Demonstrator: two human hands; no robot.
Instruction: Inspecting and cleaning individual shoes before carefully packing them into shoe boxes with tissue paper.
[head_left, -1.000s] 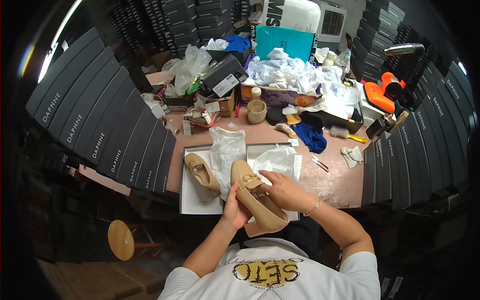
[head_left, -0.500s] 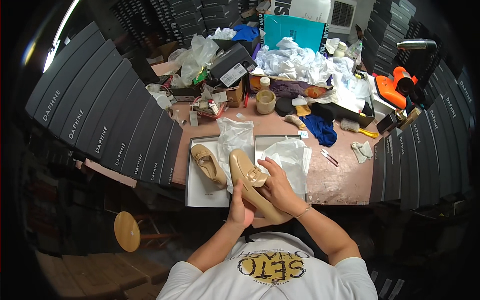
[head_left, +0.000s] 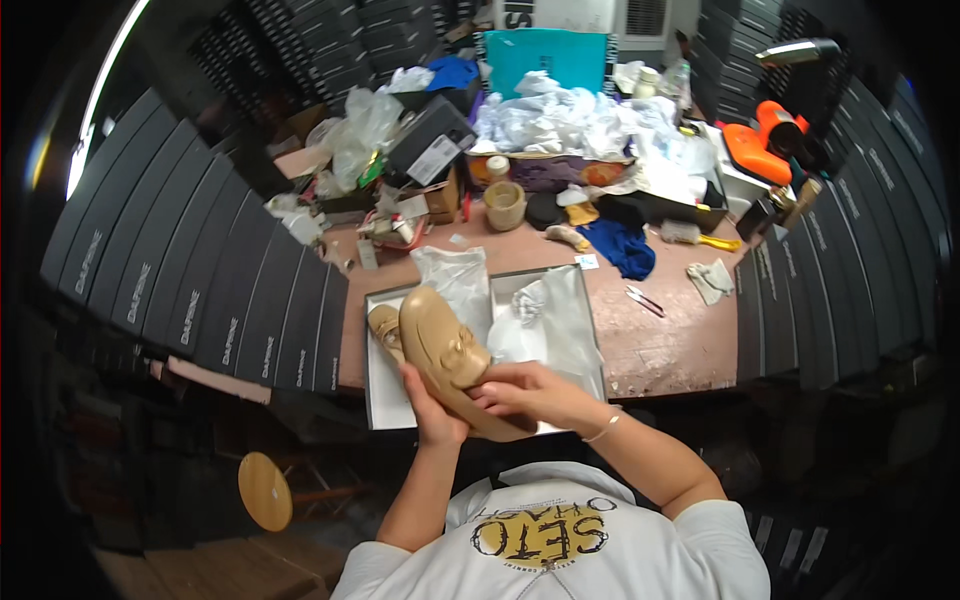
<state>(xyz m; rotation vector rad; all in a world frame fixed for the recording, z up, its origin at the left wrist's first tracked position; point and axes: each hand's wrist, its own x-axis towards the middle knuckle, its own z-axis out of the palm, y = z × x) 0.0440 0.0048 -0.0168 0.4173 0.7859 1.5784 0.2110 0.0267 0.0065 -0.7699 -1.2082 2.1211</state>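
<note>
A glossy tan loafer (head_left: 428,335) with a strap ornament is held up in front of me, toe pointing away. My left hand (head_left: 436,412) grips it from below and along its left side. My right hand (head_left: 530,392) has its fingers bent at the shoe's opening; the fingertips are partly hidden there. Behind it, the matching loafer (head_left: 382,322) lies in the left half of an open shoebox (head_left: 388,405), partly covered by the held shoe. White tissue paper (head_left: 450,275) lies across the box's middle, and more crumpled tissue (head_left: 545,318) fills its right half.
Dark shoeboxes (head_left: 200,260) stand in rows at left, with more boxes (head_left: 820,270) at right. Thread snips (head_left: 645,300), a yellow-handled brush (head_left: 698,236), a blue cloth (head_left: 620,248) and a jar (head_left: 504,207) lie on the pink table (head_left: 660,350). A heap of tissue (head_left: 560,125) is behind.
The held loafer has moved left, now overlapping the one in the box. My right fingers, spread over the shoe's upper before, are now bent at its opening. The view has shifted slightly.
</note>
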